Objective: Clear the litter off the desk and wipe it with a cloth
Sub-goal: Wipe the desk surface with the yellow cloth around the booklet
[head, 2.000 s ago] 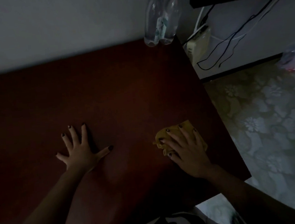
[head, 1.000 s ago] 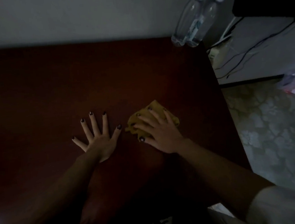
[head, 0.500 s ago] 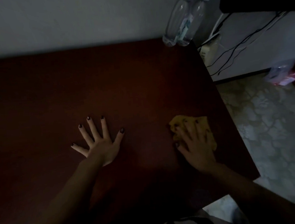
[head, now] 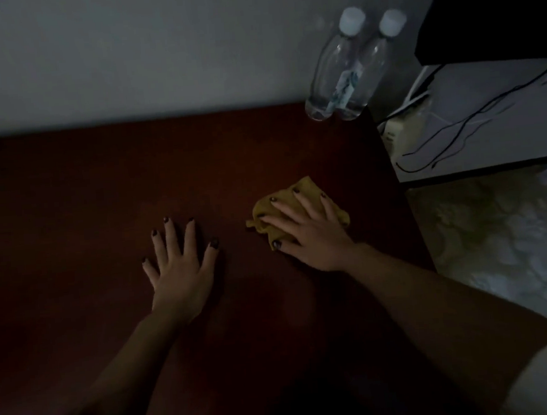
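While left hand [head: 181,273] lies flat with fingers spread on the dark surface [head: 69,207], right hand [head: 313,233] presses yellow cloth [head: 303,188] flat, right of centre, fingers straight. Two bottles [head: 340,71] stand at far right corner.

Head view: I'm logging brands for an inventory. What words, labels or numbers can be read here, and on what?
No text is legible.
Label on the left bottle: printed, but too blurred to read.
Pale box beside the desk: dark marks, too small to read.
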The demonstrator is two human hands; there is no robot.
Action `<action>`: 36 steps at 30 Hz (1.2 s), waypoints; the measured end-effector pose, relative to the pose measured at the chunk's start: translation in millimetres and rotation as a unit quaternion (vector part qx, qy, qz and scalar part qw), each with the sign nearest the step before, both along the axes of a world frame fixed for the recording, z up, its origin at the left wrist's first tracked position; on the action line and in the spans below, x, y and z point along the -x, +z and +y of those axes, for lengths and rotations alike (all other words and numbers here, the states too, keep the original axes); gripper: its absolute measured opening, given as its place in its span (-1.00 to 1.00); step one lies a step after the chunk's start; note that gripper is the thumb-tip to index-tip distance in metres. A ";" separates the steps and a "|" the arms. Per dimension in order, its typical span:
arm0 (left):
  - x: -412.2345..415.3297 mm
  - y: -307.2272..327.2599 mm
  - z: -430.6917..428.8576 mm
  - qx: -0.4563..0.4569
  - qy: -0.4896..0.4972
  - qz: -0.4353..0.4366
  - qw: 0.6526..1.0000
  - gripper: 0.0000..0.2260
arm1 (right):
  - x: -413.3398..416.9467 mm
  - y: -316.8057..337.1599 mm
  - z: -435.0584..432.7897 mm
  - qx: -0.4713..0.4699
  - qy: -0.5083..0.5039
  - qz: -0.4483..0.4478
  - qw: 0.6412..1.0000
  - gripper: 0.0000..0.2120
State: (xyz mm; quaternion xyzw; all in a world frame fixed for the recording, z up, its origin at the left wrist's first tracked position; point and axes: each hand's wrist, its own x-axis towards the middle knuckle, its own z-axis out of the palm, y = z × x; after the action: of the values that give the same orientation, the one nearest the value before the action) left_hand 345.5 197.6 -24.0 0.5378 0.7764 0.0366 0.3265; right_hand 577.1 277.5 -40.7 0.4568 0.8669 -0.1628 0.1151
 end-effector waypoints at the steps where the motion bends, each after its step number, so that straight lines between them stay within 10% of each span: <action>1: -7.0 -3.6 8.5 0.022 0.005 -0.001 1.000 -0.39 | -2.6 -0.7 19.4 -0.001 0.013 0.003 1.000 -0.49; 10: -20.6 -26.1 14.0 0.096 -0.003 0.102 0.990 -0.19 | 5.0 -12.8 110.3 -0.051 -0.021 0.043 0.998 -0.51; 21: -23.2 -6.7 20.9 0.158 -0.025 0.075 0.984 -0.09 | -39.9 4.6 -1.5 -0.024 0.107 0.015 0.994 -0.38; 30: 5.0 -9.9 13.4 -0.009 -0.049 0.163 0.985 -0.35 | -54.2 14.7 -69.3 -0.029 0.266 -0.007 0.963 -0.43; 36: 52.6 -25.8 18.1 0.038 -0.038 0.115 0.992 -0.38 | -24.9 6.4 -19.2 -0.004 0.244 0.009 0.970 -0.53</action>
State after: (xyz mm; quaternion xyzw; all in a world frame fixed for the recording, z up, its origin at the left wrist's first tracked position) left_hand 292.8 215.6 -49.8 0.5546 0.7886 -0.0677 0.2569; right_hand 602.1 258.3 -34.3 0.2308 0.9538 -0.1302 0.1413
